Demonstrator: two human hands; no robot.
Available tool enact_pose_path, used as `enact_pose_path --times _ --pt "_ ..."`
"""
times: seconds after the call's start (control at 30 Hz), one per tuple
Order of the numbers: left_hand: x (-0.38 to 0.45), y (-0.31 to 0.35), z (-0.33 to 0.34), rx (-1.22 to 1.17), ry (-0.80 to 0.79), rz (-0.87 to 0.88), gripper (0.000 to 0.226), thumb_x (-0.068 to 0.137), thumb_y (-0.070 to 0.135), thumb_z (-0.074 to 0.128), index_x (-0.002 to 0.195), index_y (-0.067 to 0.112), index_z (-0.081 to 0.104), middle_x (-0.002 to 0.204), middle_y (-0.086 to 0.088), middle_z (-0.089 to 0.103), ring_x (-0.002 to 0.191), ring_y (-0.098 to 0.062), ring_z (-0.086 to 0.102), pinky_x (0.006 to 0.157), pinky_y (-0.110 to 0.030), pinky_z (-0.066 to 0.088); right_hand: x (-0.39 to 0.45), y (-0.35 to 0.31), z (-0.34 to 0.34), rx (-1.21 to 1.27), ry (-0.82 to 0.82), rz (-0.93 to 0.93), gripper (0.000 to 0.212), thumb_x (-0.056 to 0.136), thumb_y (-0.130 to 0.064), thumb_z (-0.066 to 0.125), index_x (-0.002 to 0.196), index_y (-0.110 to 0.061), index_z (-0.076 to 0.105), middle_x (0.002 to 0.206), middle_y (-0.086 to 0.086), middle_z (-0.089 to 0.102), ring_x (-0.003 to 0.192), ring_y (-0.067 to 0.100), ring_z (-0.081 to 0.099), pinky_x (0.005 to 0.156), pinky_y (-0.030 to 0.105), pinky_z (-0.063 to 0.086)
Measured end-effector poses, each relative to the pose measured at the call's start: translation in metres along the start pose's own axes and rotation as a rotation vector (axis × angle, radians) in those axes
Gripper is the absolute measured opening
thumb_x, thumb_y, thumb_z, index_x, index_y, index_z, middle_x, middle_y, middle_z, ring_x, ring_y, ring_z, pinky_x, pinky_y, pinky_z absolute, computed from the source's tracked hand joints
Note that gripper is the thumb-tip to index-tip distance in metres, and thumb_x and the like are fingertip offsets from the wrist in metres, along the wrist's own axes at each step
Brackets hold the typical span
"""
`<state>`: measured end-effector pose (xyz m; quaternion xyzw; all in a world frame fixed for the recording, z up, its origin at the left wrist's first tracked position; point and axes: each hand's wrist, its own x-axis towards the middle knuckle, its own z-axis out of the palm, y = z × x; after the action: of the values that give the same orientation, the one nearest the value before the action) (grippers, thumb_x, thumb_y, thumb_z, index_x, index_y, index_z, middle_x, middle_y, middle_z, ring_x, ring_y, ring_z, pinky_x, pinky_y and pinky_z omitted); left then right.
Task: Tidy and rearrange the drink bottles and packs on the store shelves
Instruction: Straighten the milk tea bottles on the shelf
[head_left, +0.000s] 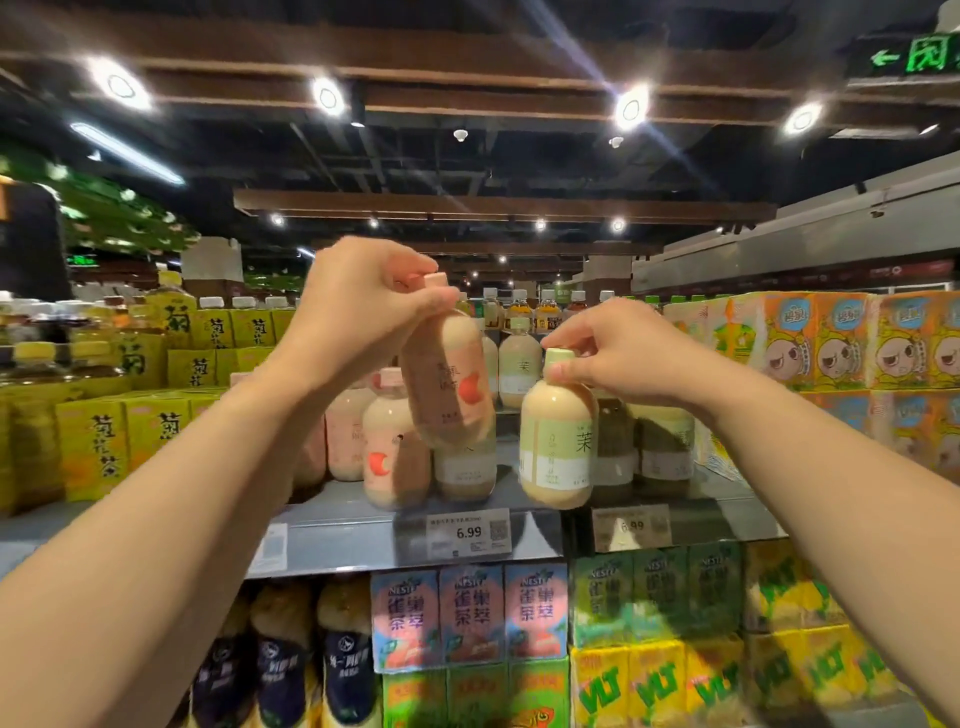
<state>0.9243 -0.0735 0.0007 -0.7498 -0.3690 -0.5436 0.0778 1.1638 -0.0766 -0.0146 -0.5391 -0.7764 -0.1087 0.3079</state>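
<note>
My left hand (363, 301) pinches the pink cap of a pink-labelled milk tea bottle (449, 384), which hangs tilted in the air above the top shelf (353, 519). My right hand (618, 353) grips the green cap of a green-labelled milk tea bottle (558, 447), held upright just above the shelf's front edge. More pink-labelled bottles (389, 457) stand at the shelf's left, and green-labelled ones (519, 364) stand behind and to the right.
Yellow chrysanthemum tea packs (98, 447) fill the left. Cartoon-printed carton packs (831, 343) are stacked at the right. Below the shelf edge with its 6.99 price tag (467, 532) sit Nestea packs (467, 613), VLT lemon tea packs (654, 686) and dark bottles (280, 675).
</note>
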Motion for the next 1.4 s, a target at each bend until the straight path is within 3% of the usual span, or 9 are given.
enact_pose_path --times 0.1,0.43,0.53,0.67,0.83,0.97,1.07,1.2,1.4 --pt "-0.001 -0.012 -0.019 0.025 0.062 -0.044 0.015 0.084 0.031 0.074 0.089 0.017 0.076 0.083 0.003 0.071 0.083 -0.012 0.066 0.077 -0.035 0.057 0.013 -0.005 0.009 -0.011 0.037 -0.003 0.043 0.087 -0.038 0.070 0.127 -0.025 0.063 0.119 -0.005 0.067 0.095 0.006 0.056 0.079 0.024 0.044" --pt "-0.006 -0.065 -0.051 0.205 0.072 -0.101 0.039 0.085 0.032 0.074 0.118 0.013 0.069 0.105 -0.003 0.071 0.093 -0.015 0.062 0.080 -0.031 0.051 0.029 -0.014 0.034 -0.084 0.018 0.033 0.045 0.086 -0.036 0.071 0.127 -0.021 0.062 0.118 -0.001 0.067 0.093 0.008 0.056 0.078 0.024 0.047" --pt "-0.004 -0.079 -0.052 0.262 0.049 -0.090 0.037 0.085 0.033 0.074 0.116 0.013 0.071 0.102 -0.001 0.070 0.090 -0.013 0.060 0.076 -0.028 0.047 0.032 -0.018 0.038 -0.108 -0.016 0.050 0.045 0.086 -0.033 0.073 0.128 -0.022 0.061 0.119 -0.002 0.066 0.091 0.007 0.055 0.079 0.022 0.047" --pt "-0.008 -0.091 -0.049 0.352 -0.008 -0.029 0.023 0.087 0.033 0.072 0.093 0.011 0.075 0.084 0.005 0.065 0.080 -0.014 0.057 0.072 -0.030 0.043 0.036 -0.020 0.042 -0.162 -0.050 0.093 0.045 0.086 -0.036 0.072 0.128 -0.022 0.062 0.119 -0.002 0.067 0.092 0.008 0.057 0.079 0.023 0.048" --pt "-0.013 -0.111 -0.038 0.360 -0.118 -0.029 0.023 0.089 0.033 0.070 0.098 0.012 0.075 0.093 -0.001 0.072 0.088 -0.017 0.063 0.077 -0.033 0.050 0.036 -0.026 0.045 -0.249 -0.076 0.123 0.045 0.091 -0.035 0.066 0.132 -0.020 0.059 0.120 0.000 0.067 0.089 0.007 0.054 0.074 0.020 0.044" --pt "-0.015 -0.124 -0.032 0.380 -0.224 -0.051 0.032 0.088 0.036 0.070 0.112 0.016 0.072 0.106 -0.001 0.073 0.095 -0.017 0.064 0.084 -0.035 0.054 0.036 -0.031 0.045 -0.285 -0.088 0.146 0.044 0.092 -0.034 0.064 0.134 -0.020 0.058 0.123 0.000 0.066 0.103 0.013 0.060 0.078 0.020 0.045" --pt "-0.019 -0.126 -0.028 0.435 -0.310 -0.037 0.032 0.089 0.040 0.067 0.112 0.018 0.072 0.105 -0.002 0.073 0.095 -0.019 0.065 0.081 -0.038 0.056 0.035 -0.036 0.044 -0.283 -0.082 0.169 0.044 0.092 -0.035 0.065 0.133 -0.019 0.059 0.123 0.001 0.066 0.105 0.015 0.062 0.078 0.020 0.045" --pt "-0.019 -0.129 -0.025 0.474 -0.304 -0.016 0.027 0.090 0.039 0.066 0.107 0.020 0.074 0.101 -0.003 0.073 0.091 -0.021 0.065 0.078 -0.038 0.057 0.027 -0.040 0.049 -0.311 -0.055 0.199 0.044 0.095 -0.035 0.061 0.135 -0.018 0.058 0.119 0.002 0.068 0.100 0.016 0.061 0.078 0.022 0.042" --pt "-0.019 -0.127 -0.023 0.516 -0.310 -0.028 0.013 0.086 0.022 0.065 0.096 0.021 0.074 0.095 -0.003 0.071 0.087 -0.023 0.063 0.074 -0.037 0.057 0.012 -0.049 0.058 -0.297 0.006 0.265 0.053 0.094 -0.035 0.062 0.143 -0.020 0.048 0.138 0.004 0.058 0.126 0.022 0.053 0.100 0.036 0.045"
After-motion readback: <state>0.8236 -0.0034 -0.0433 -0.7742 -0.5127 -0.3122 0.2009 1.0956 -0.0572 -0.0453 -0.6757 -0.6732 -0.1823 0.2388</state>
